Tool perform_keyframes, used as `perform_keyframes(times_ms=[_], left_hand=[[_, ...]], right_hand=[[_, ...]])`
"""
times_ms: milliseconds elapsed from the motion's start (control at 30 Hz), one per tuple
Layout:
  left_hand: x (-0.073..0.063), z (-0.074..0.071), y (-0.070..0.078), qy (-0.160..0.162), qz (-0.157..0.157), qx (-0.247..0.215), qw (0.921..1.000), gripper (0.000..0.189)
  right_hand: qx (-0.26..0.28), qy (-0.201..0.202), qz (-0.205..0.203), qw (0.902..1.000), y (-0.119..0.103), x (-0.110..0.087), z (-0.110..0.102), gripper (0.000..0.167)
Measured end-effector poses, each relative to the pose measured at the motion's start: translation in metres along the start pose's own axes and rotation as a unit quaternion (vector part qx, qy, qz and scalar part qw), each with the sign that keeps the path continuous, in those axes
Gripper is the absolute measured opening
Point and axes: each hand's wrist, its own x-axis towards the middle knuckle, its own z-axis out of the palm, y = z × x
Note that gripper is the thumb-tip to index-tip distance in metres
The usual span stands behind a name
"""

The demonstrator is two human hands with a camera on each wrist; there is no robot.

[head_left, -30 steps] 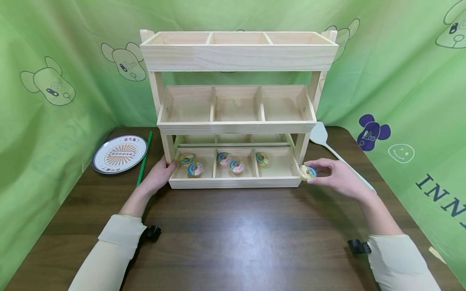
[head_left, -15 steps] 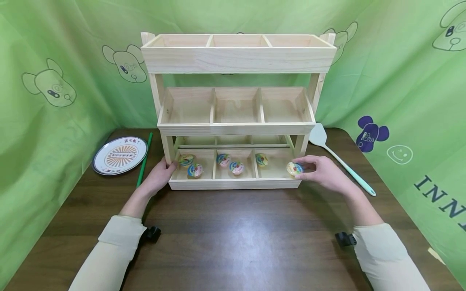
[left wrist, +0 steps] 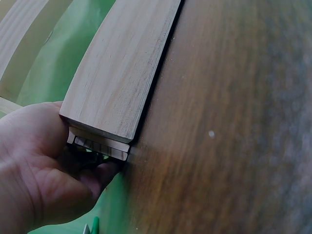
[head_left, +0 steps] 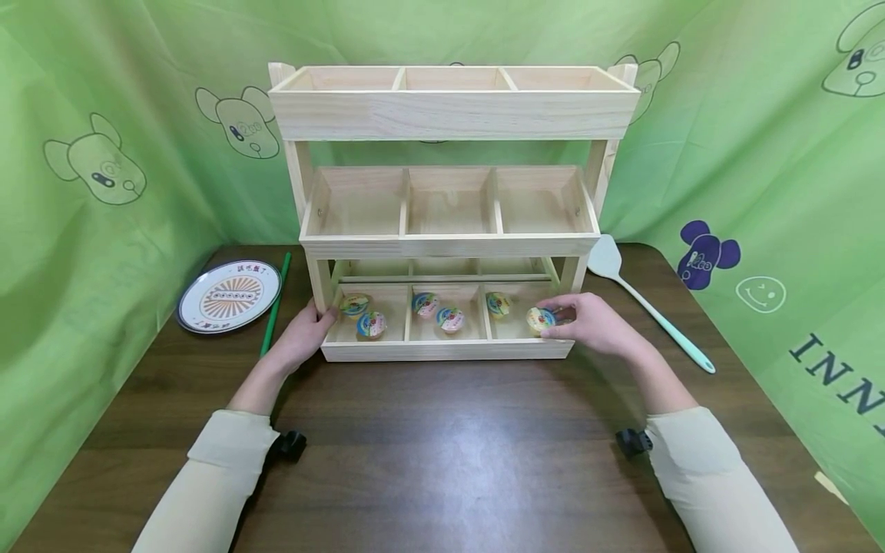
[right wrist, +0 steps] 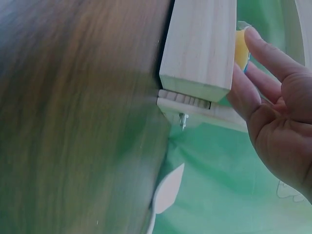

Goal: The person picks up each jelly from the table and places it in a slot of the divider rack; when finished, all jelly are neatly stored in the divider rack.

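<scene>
A three-tier wooden rack [head_left: 452, 115] stands at the back of the table, each tier split into three compartments. My left hand [head_left: 300, 336] grips the left end of its bottom tier, with the fingers partly hidden. My right hand [head_left: 593, 322] pinches a small jelly cup [head_left: 540, 322] between thumb and fingers at the bottom tier's right compartment; the cup's yellow side [right wrist: 241, 51] shows in the right wrist view. One jelly cup [head_left: 498, 305] lies left of it in that compartment. Two cups [head_left: 450, 319] sit in the middle compartment and two more [head_left: 371, 325] in the left one.
At the left lie a round printed plate [head_left: 230, 296] and a green stick [head_left: 276, 302]. A spatula [head_left: 650, 305] with a pale green handle lies right of the rack. Green patterned cloth [head_left: 781, 184] surrounds the brown table [head_left: 449, 445].
My right hand has moved left with the jelly cup, from beside the rack's right end to over the right compartment of the bottom tier. The left hand stays in place.
</scene>
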Motion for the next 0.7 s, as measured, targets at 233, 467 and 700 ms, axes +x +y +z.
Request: perform_keyframes(times_ms=[233, 467, 700], left_hand=[[0.001, 0.000, -0.001, 0.002, -0.006, -0.002, 1.0000, 0.063], [0.002, 0.000, -0.002, 0.002, -0.003, -0.001, 1.0000, 0.063], [0.000, 0.000, 0.000, 0.006, 0.002, -0.007, 1.0000, 0.062]], right_hand=[[-0.003, -0.013, 0.000, 0.9999, -0.001, 0.013, 0.007, 0.047], [-0.038, -0.025, 0.004, 0.9990, -0.004, 0.027, 0.015, 0.043], [-0.068, -0.034, 0.001, 0.9971, -0.006, 0.035, 0.019, 0.045]])
